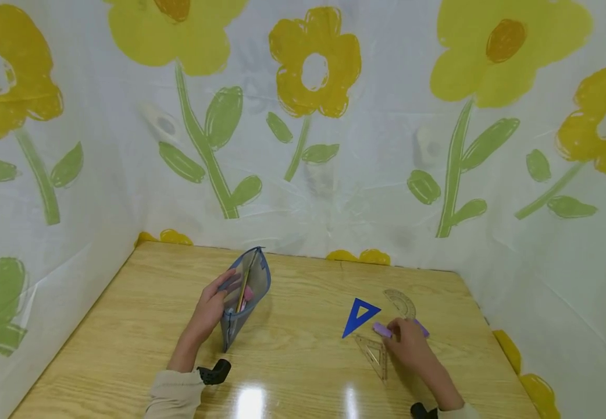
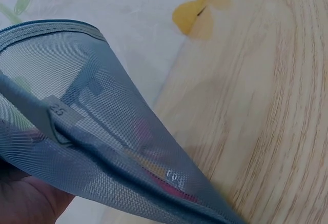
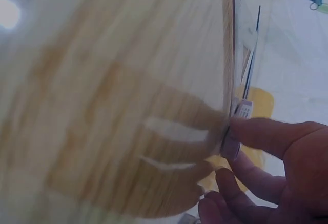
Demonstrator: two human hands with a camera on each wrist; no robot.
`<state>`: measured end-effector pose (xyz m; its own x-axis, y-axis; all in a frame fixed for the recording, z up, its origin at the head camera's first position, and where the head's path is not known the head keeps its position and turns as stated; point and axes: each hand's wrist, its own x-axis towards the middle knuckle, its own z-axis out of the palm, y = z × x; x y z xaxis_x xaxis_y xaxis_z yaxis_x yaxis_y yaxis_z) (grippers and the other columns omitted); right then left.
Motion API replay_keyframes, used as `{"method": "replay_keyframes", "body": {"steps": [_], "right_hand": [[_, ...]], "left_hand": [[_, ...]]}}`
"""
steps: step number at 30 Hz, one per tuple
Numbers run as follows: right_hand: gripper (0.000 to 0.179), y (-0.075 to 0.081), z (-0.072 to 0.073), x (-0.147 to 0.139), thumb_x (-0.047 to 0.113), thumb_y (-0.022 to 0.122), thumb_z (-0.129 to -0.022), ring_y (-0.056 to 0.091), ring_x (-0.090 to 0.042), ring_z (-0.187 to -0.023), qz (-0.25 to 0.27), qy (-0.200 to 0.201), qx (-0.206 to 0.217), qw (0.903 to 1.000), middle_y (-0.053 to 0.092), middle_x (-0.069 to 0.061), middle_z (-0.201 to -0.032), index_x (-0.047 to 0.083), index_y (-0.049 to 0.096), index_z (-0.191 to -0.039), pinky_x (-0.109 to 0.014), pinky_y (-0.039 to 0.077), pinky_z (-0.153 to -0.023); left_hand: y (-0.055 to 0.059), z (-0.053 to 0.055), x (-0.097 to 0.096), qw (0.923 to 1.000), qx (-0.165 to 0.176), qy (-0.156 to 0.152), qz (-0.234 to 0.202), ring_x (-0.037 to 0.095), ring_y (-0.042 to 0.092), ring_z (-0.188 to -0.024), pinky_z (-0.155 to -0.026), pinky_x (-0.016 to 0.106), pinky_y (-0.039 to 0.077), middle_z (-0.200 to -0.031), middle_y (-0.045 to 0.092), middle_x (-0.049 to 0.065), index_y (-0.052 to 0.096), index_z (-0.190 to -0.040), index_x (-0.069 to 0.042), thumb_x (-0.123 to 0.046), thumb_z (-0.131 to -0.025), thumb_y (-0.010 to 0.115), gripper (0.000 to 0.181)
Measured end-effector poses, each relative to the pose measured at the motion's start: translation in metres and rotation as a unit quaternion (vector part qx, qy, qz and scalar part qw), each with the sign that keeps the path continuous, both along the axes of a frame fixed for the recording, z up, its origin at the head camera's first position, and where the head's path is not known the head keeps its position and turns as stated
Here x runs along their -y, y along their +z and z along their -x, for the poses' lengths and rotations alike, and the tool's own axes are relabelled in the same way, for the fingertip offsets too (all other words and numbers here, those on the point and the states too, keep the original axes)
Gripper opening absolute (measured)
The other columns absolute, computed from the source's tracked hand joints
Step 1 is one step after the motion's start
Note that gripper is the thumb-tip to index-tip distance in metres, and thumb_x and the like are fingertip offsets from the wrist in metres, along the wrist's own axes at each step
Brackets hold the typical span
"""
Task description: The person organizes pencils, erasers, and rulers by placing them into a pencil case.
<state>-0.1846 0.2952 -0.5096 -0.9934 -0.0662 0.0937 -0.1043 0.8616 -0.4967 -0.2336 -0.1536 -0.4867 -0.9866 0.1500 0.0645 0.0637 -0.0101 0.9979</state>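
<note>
My left hand (image 1: 210,308) grips the left side of a blue-grey mesh pencil pouch (image 1: 234,331), which stands tilted with its zipped mouth open. Inside lie a yellow pencil (image 1: 242,290) and a pink item (image 1: 249,293); the mesh blurs the rest. Over the table's right part, my right hand (image 1: 412,344) pinches a small purple eraser (image 1: 382,330) between thumb and fingers. In the right wrist view the eraser (image 3: 232,144) shows a printed label, close to the tabletop. Another purple piece (image 1: 423,329) is partly hidden behind that hand.
A blue set square (image 1: 352,323) lies just left of the eraser. Nearer me is a clear set square (image 1: 384,365), and beyond the hand a clear protractor (image 1: 406,302). White flower-printed sheeting (image 1: 334,215) walls the wooden table (image 1: 303,372) at the back and sides.
</note>
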Motion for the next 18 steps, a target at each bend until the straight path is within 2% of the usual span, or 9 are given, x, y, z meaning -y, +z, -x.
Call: {"method": "replay_keyframes", "body": {"steps": [11, 18], "right_hand": [[0.011, -0.0009, 0.0057, -0.0018, -0.002, 0.073, -0.084, 0.050, -0.017, -0.077, -0.038, 0.012, -0.032, 0.9987, 0.058, -0.004, -0.077, -0.003, 0.070, -0.094, -0.033, 0.044, -0.068], [0.014, 0.0031, 0.0027, 0.0022, -0.001, 0.068, -0.088, 0.049, -0.017, -0.073, -0.006, -0.004, -0.008, 0.9999, 0.059, -0.008, -0.081, -0.009, 0.066, -0.099, -0.027, 0.042, -0.060]], "left_hand": [[0.0037, 0.0023, 0.0025, 0.9999, -0.009, -0.004, -0.001, 0.047, 0.033, -0.146, -0.116, 0.059, 0.035, -0.158, 0.032, 0.032, 0.024, -0.157, 0.009, 0.006, -0.101, 0.017, 0.056], [0.0012, 0.0035, 0.0018, 0.9999, -0.004, -0.011, -0.005, 0.047, 0.032, -0.147, -0.116, 0.057, 0.035, -0.159, 0.030, 0.032, 0.023, -0.157, 0.009, 0.006, -0.101, 0.017, 0.057]]}}
